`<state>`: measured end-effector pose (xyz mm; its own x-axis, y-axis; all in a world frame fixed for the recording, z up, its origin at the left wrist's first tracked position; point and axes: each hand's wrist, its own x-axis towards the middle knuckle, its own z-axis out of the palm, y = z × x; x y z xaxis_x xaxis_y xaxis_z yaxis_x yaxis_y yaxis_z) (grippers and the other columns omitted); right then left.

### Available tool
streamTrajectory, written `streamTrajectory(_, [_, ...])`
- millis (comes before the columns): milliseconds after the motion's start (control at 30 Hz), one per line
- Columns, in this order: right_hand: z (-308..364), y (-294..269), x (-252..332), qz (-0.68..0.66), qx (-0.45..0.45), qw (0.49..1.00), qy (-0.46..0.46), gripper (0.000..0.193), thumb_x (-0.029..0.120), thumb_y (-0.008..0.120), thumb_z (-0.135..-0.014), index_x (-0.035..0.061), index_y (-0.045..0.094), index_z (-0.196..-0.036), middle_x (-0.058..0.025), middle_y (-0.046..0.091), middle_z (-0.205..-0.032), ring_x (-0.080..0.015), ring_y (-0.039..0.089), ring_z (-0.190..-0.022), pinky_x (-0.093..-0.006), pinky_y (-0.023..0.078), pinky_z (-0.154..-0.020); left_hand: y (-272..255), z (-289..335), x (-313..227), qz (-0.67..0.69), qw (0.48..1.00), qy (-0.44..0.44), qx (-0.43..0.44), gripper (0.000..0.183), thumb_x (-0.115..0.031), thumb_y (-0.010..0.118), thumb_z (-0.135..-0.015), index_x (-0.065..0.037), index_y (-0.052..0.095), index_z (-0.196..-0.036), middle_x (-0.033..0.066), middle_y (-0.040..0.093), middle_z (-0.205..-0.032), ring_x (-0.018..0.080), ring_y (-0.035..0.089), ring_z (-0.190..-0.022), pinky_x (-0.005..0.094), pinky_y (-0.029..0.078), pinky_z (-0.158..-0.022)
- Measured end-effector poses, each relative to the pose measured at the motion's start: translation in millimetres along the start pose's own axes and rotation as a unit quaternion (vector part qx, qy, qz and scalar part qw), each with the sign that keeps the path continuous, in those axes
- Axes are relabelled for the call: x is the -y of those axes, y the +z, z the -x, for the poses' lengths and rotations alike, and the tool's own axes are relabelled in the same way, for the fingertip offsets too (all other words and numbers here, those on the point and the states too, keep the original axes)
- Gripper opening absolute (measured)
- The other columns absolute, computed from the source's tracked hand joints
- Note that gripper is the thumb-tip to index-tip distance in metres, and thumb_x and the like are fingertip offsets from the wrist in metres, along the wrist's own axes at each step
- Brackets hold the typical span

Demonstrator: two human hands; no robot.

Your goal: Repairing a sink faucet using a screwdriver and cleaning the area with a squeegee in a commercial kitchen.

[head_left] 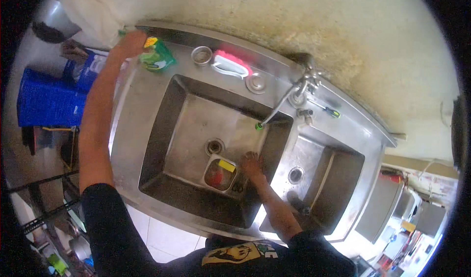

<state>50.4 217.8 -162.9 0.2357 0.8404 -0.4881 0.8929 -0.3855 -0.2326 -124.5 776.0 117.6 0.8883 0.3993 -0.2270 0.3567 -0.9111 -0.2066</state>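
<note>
At the back left corner of the steel counter, my left hand [133, 43] is closed round the top of a green pouch [158, 57] with a yellow patch. My right hand [252, 165] reaches down into the larger sink basin [196, 122], fingers stretched out and holding nothing that I can see. Beside it on the basin floor is a small squarish tub [208, 180]. In the tub lie a yellow block like a sponge [226, 165] and something red [216, 179]. The basin's drain [214, 146] is just behind the tub.
Along the back ledge are a small metal cup [201, 55], a white brush with pink bristles [231, 66] and a round metal lid [256, 83]. A tap [308, 80] with a green-tipped hose stands between the basins. The smaller basin [338, 174] is at right, blue boxes [49, 99] at left.
</note>
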Motion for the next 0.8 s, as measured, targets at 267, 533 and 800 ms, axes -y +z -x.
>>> streamTrajectory(267, [42,-98,-19,-0.272,-0.17,0.943,-0.092,0.034,0.019,0.062,-0.079,0.0046,0.057,-0.109,-0.0187,0.053,-0.109,-0.0365,0.049,-0.108,-0.0463,0.04,-0.091,-66,76,-105,0.117,0.975,-0.189,-0.01,0.041,-0.04,0.061,-0.082,0.0,0.065,-0.087,0.0226,0.063,-0.078,0.0385,0.061,-0.076,0.0461,0.047,-0.071])
streamTrajectory(533, [-41,-226,24,-0.279,-0.273,0.914,-0.111,0.039,0.02,0.065,-0.079,0.0058,0.054,-0.114,-0.0196,0.052,-0.117,-0.0379,0.051,-0.107,-0.0437,0.043,-0.089,-15,178,-260,0.296,0.892,-0.34,0.03,0.04,-0.038,0.065,-0.08,0.002,0.064,-0.086,0.0228,0.062,-0.075,0.039,0.061,-0.072,0.0461,0.046,-0.065])
streamTrajectory(800, [-185,-277,59,0.094,-0.287,0.953,-0.033,0.06,0.029,0.066,-0.075,0.0143,0.044,-0.128,-0.0194,0.043,-0.126,-0.0374,0.041,-0.118,-0.0578,0.035,-0.093,218,225,-381,0.186,0.909,-0.351,0.125,0.039,-0.038,0.062,-0.081,0.001,0.063,-0.083,0.0188,0.061,-0.079,0.0332,0.062,-0.077,0.0444,0.05,-0.068])
